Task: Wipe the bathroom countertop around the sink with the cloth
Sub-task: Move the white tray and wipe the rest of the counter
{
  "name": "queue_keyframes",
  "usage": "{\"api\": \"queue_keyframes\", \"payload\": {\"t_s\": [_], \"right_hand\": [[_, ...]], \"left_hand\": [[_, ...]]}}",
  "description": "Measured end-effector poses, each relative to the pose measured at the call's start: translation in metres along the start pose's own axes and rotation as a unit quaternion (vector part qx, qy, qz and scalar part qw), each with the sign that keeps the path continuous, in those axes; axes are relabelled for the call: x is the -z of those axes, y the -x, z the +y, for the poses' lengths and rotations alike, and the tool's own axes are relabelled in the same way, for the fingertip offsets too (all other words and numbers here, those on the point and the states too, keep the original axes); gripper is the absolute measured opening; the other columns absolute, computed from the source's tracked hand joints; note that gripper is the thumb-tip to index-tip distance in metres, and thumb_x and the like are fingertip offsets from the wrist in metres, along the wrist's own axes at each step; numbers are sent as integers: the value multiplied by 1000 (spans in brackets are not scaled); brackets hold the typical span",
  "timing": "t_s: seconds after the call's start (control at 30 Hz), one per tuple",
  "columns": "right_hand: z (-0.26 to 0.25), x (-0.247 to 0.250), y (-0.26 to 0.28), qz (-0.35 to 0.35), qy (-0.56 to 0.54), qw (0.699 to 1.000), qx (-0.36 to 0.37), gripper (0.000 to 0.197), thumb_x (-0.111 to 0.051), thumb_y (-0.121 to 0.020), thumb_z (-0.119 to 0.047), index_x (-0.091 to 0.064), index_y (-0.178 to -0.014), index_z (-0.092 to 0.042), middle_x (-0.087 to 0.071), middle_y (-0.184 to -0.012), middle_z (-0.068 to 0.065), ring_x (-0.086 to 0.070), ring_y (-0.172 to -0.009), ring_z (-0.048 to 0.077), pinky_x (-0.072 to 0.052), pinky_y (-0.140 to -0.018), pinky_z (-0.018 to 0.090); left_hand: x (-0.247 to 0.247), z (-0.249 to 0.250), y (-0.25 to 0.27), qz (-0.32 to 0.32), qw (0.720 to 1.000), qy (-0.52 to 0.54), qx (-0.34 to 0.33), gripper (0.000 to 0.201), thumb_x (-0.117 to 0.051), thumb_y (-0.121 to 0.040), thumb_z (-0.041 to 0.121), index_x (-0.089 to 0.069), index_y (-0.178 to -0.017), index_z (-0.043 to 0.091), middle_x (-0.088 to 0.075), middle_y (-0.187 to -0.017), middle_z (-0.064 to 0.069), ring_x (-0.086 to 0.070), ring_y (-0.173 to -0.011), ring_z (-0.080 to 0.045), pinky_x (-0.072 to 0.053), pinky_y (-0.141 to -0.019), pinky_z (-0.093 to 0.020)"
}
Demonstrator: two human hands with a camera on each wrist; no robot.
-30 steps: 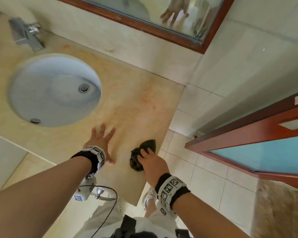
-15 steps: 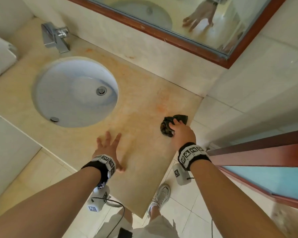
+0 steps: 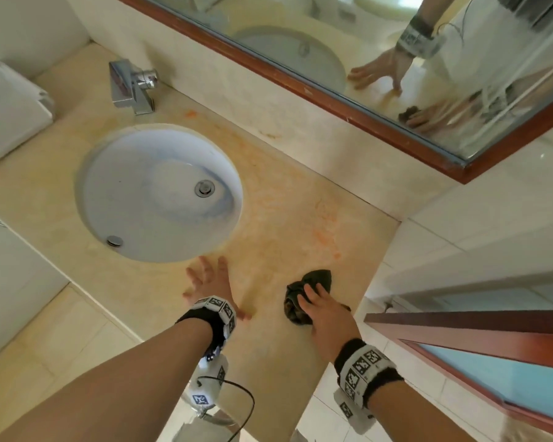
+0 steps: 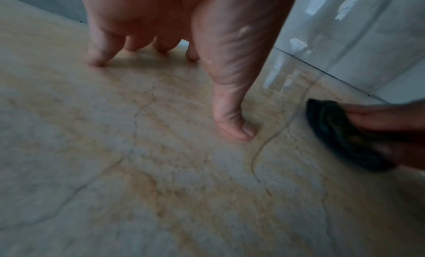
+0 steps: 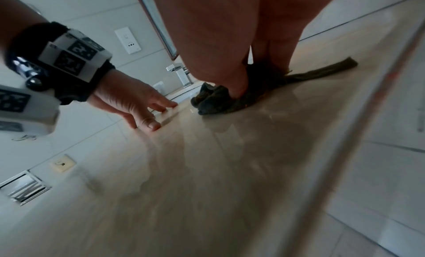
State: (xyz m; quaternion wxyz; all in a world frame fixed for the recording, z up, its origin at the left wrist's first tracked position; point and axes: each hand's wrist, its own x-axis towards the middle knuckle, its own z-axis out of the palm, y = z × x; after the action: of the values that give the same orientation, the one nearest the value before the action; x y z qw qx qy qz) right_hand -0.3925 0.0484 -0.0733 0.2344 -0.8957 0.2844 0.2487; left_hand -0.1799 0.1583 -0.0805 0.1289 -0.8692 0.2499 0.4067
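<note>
A dark crumpled cloth [image 3: 304, 290] lies on the beige marble countertop [image 3: 288, 199], near its right end and right of the round white sink [image 3: 115, 186]. My right hand [image 3: 324, 314] holds the cloth down, thumb and fingers bunching it [image 5: 220, 103]. In the right wrist view a tail of cloth trails behind the right hand [image 5: 230, 43]. My left hand [image 3: 211, 283] rests flat on the counter beside the sink's near rim, fingers spread, holding nothing. In the left wrist view the left hand's [image 4: 184, 43] fingertips touch the stone and the cloth [image 4: 338, 137] is at the right edge.
Orange stains [image 3: 326, 240] mark the counter beyond the cloth. A chrome faucet [image 3: 131, 87] stands behind the sink, under a wood-framed mirror [image 3: 348, 100]. A tiled wall [image 3: 460, 237] closes the counter's right end, and a door [image 3: 492, 371] with a blue panel stands beside it.
My right hand pushed the cloth away toward the right wall corner, then drew it back toward the front edge. The left hand has stayed planted on the counter.
</note>
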Motion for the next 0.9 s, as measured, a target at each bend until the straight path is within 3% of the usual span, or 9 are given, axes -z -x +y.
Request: {"api": "queue_keyframes", "payload": {"t_s": [0.23,0.4,0.5,0.6,0.77,0.9], "right_hand": [[-68,44,-102,35,19,998,50,73,-43,-93,8,-18,-155,-23,-1,-163,-3,-2,-150,22,-34,-113,39],[-87,64,-144,27,28,997,69,71,-45,-91,4,-22,-154,-21,-6,-163,-2,-7,-149,24,-35,-112,42],[-70,65,-139,12,23,998,63,72,-46,-92,3,-21,-153,-25,-4,-163,-5,-6,-149,22,-35,-112,44],[-35,56,-119,45,8,998,35,72,-45,-92,6,-24,-153,-26,-7,-163,-5,-7,-149,21,-29,-116,41],[43,38,-61,91,-14,994,-51,57,-47,-97,-7,-33,-150,-24,-18,-161,-4,-13,-149,19,-27,-115,40],[64,38,-39,89,-7,992,-88,53,-44,-100,-7,-34,-150,-21,-21,-161,0,-16,-148,22,-29,-114,35]], "left_hand": [[-4,-6,-3,13,1000,-5,-14,147,-86,-56,60,20,-152,28,33,-156,-9,18,-145,-45,-26,-111,-66],[-3,-4,-6,10,1000,-11,-7,150,-88,-53,59,21,-152,30,34,-156,-8,19,-145,-45,-27,-110,-66],[-2,-4,-6,7,1000,-14,-8,151,-88,-53,59,22,-151,30,35,-156,-8,19,-144,-46,-28,-109,-67],[0,-3,-5,3,1000,-21,-8,151,-87,-53,61,23,-151,29,34,-156,-9,18,-144,-47,-29,-108,-67],[4,-1,-5,-7,1000,-28,1,153,-87,-52,62,26,-151,29,37,-155,-10,18,-144,-48,-31,-107,-67],[5,0,-5,-8,1000,-26,0,152,-86,-53,62,25,-151,29,36,-155,-10,17,-144,-48,-31,-107,-67]]}}
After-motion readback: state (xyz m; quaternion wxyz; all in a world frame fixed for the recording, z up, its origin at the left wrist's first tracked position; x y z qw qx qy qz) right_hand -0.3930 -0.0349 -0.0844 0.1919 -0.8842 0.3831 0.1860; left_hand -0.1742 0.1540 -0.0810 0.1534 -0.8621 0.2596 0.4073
